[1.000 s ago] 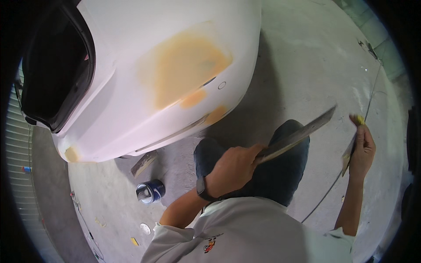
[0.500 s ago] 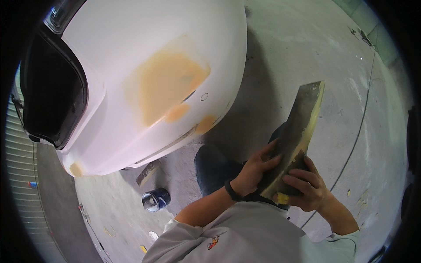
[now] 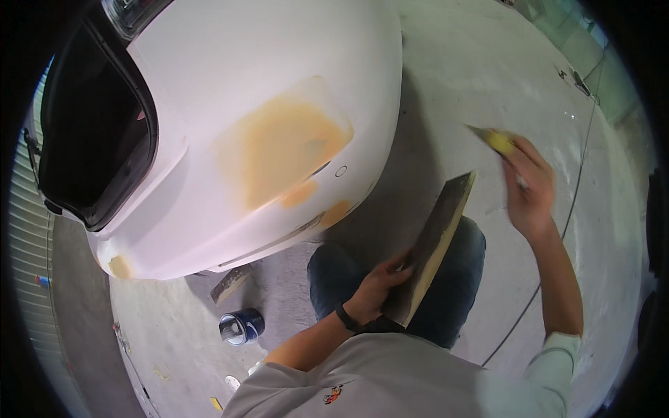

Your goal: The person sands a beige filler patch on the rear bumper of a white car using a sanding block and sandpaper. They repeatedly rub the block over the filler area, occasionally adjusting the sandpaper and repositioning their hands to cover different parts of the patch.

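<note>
Blur across right fingers (image 3: 529, 155) and blade (image 3: 493, 139)

The left hand (image 3: 380, 287) grips close in, while the right hand (image 3: 529, 182), blurred, clasps farther out.

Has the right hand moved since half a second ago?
Yes: up the picture and slightly right, judged against the tin on the floor. The right hand was about level with it then; now it is well above that level.
</note>
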`<act>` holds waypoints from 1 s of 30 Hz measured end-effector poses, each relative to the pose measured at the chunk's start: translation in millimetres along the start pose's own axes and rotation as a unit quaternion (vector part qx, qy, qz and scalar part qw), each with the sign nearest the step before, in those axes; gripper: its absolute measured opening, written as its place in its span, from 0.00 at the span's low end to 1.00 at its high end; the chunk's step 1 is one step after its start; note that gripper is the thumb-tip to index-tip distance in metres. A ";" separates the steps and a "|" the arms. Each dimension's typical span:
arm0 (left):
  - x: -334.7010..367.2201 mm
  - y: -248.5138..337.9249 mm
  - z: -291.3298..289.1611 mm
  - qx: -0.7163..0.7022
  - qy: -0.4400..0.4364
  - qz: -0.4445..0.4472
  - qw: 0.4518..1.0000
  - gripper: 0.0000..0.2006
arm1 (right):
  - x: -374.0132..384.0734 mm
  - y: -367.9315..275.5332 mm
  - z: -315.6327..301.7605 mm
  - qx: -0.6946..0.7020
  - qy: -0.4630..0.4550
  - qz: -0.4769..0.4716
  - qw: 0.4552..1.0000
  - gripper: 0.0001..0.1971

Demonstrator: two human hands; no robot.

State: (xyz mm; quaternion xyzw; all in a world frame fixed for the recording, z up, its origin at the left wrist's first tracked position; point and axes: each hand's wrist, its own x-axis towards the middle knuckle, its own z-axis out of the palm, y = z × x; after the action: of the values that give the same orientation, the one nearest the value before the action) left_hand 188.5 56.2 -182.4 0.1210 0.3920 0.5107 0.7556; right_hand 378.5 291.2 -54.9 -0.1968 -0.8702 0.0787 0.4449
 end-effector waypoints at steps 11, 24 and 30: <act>-29.2 -20.5 -21.7 -0.015 0.032 0.003 0.999 0.33 | 139.1 -31.0 115.4 -0.047 -0.012 -0.237 0.970 0.20; -20.2 -26.7 -30.9 -0.024 0.042 -0.003 0.999 0.33 | 41.0 -22.9 106.2 0.019 -0.058 -0.256 0.965 0.14; -31.1 -26.3 -27.9 -0.042 0.028 0.017 0.999 0.34 | -2.7 -10.5 58.1 0.074 -0.032 -0.106 0.991 0.11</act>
State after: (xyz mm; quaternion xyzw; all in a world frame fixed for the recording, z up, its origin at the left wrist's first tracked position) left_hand 181.0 11.4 -201.7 0.0815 0.3892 0.5424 0.7401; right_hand 330.3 282.7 -88.0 -0.0670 -0.8918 0.1015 0.4359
